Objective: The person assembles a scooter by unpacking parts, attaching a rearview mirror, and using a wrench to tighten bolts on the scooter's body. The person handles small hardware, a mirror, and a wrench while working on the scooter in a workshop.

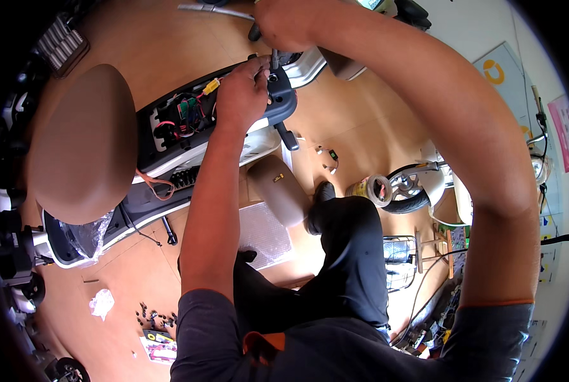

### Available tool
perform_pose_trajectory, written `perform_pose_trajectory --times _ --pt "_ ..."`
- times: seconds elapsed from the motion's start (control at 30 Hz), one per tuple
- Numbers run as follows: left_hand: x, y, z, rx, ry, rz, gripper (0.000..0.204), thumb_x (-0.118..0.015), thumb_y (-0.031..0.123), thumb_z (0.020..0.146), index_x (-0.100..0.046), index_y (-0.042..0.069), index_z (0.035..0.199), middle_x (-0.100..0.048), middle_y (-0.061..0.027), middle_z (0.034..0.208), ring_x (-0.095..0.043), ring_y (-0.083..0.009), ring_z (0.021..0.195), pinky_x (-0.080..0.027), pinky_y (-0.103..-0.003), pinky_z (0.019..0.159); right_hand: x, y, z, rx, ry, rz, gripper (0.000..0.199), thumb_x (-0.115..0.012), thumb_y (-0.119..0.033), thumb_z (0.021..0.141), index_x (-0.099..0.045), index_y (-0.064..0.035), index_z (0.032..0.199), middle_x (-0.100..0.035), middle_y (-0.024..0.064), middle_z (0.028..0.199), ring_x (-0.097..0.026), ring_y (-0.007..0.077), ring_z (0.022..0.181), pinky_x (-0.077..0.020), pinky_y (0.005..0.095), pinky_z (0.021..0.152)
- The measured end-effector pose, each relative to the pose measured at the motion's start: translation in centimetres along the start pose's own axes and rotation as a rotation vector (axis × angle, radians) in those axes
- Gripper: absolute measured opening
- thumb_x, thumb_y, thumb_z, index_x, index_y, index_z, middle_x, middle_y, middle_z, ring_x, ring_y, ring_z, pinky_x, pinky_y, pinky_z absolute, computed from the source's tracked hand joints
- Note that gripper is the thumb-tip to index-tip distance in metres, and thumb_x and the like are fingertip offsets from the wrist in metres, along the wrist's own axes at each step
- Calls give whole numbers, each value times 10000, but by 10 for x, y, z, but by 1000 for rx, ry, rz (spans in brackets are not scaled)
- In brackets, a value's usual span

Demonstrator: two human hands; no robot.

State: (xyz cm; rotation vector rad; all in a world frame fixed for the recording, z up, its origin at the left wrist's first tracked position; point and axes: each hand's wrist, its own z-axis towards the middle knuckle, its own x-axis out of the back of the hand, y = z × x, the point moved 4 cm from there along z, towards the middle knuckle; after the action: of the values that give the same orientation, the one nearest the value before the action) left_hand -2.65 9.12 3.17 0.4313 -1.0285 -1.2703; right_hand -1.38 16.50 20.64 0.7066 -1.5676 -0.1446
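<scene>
Item: scooter body (170,137), seat (84,143) tipped up at nine o'clock, battery bay exposing wiring (189,111); the left hand (243,92) pinches something small, too small to identify, at the grey rear panel (281,95) near twelve o'clock, and the right hand (284,25) is clenched around a dark-handled screwdriver (273,58) standing upright on that same spot. Risk, judged: the tip could slip off toward the left fingers or nearby wiring if pressed at a tilt, and a freed fastener could drop into the bay. Room: open wooden floor (354,121) lies at two o'clock, while loose screws (154,315) at seven o'clock and a tape roll (370,189) at three o'clock crowd the knees.
</scene>
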Motion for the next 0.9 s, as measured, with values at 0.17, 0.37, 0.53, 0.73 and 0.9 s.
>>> perform_pose_trajectory --times 0.17,0.37,0.53,0.73,0.9 --pt "-15 4 4 26 -12 -25 287 -659 210 988 -717 69 1231 -752 -180 1072 -725 -328 984 -546 -376 881 -46 21 40 318 -327 -330 242 -760 -304 816 -816 -69 830 -774 167 945 -748 321 931 -593 447 795" --pt "-14 -9 7 97 -54 -82 256 -669 265 976 -745 124 1177 -750 -167 985 -721 -352 897 -561 -411 805 -64 35 48 189 -502 -24 276 -733 -324 861 -787 -55 889 -764 175 948 -741 330 924 -589 444 792" --pt "-14 -9 8 -6 -18 -57 269 -672 273 972 -739 130 1190 -749 -164 999 -724 -358 897 -567 -423 805 -68 32 40 184 -501 1 293 -701 -325 904 -757 -39 932 -756 179 945 -736 336 912 -586 441 785" --pt "-18 -6 8 -27 -36 23 260 -670 250 967 -733 141 1194 -744 -166 1033 -715 -365 952 -563 -444 828 -72 25 22 176 -346 -64 313 -664 -327 955 -722 -21 984 -745 183 941 -730 343 897 -581 437 776" --pt "-12 -6 5 79 -104 -9 288 -671 244 972 -714 109 1224 -740 -175 1092 -704 -368 1023 -547 -424 893 -31 1 -8 -211 -137 122 371 -663 -381 976 -707 -13 1007 -743 174 961 -718 360 929 -571 447 807"
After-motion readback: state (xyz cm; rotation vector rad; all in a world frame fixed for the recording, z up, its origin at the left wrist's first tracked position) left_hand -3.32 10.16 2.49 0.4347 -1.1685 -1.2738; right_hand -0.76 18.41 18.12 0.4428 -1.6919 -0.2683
